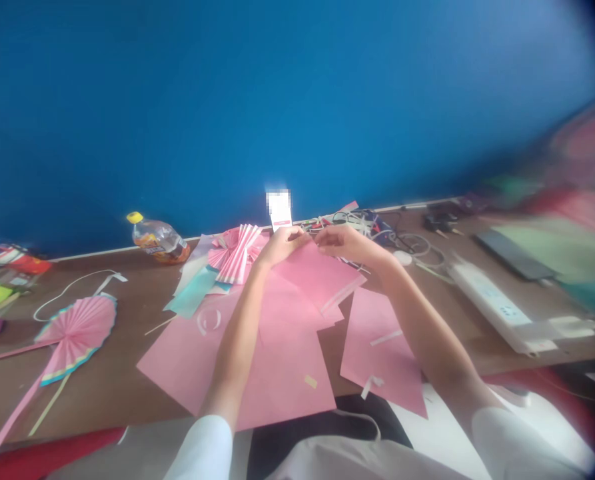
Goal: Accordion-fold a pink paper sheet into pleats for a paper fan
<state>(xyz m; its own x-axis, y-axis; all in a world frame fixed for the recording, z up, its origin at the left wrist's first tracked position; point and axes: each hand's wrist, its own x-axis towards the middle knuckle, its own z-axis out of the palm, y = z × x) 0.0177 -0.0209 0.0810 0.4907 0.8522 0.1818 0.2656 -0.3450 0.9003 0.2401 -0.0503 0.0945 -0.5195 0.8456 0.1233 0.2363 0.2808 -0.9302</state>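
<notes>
A folded pink sheet of paper (322, 270) slants up from the table, its top corner between my two hands. My left hand (284, 245) has its fingers pinched together at the sheet's upper edge. On the other side of that corner, the curled fingers of my right hand (344, 241) meet at the paper's edge; exactly where they grip is blurred. Larger pink paper (282, 373) lies flat beneath, with a clear tape ring (209, 321) on it. Left of my hands sits a pleated pink-and-white paper piece (237, 252) beside a teal paper (193, 293).
A pink folded fan (80, 327) with sticks lies at the left. A yellow-capped bottle (160, 239) leans near the blue wall (297, 100). Another pink sheet (377, 353) carries white scraps. Cables (372, 223), a white power strip (497, 303) and a dark flat device (517, 253) occupy the right.
</notes>
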